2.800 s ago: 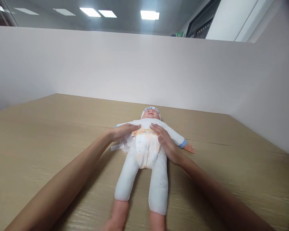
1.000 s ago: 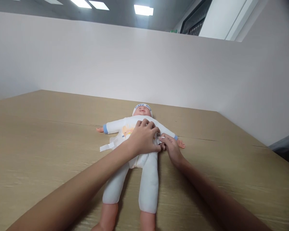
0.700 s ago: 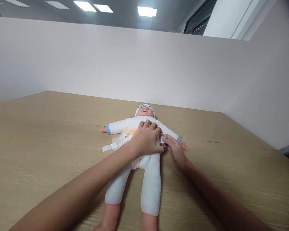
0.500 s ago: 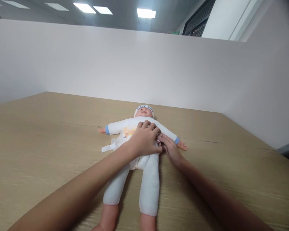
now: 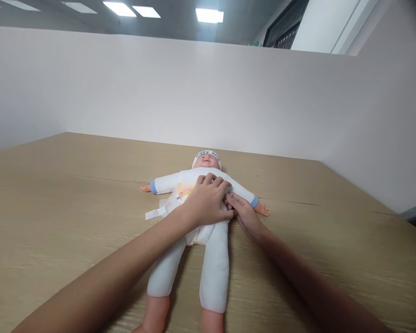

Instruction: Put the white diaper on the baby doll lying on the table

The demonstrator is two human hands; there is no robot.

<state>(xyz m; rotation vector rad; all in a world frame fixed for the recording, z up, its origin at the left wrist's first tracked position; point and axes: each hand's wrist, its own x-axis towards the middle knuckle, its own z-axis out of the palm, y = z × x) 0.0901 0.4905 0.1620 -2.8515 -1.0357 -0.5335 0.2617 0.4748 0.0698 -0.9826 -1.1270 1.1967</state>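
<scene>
White-clad doll (image 5: 194,217) lies on the table (image 5: 55,208) — left hand (image 5: 208,203) spread flat on its belly, right hand (image 5: 244,213) just beside, pinching the diaper (image 5: 197,236) edge.

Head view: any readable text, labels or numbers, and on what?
"Happy Baby" (probably; small and partly blurred): blue letters on the band of the doll's white cap.
Orange-yellow print on the doll's chest: a picture, with no letters readable, partly covered by the left hand.
Diaper tab: plain, with no text visible.
Green sign high on the far wall: too small to read.
</scene>
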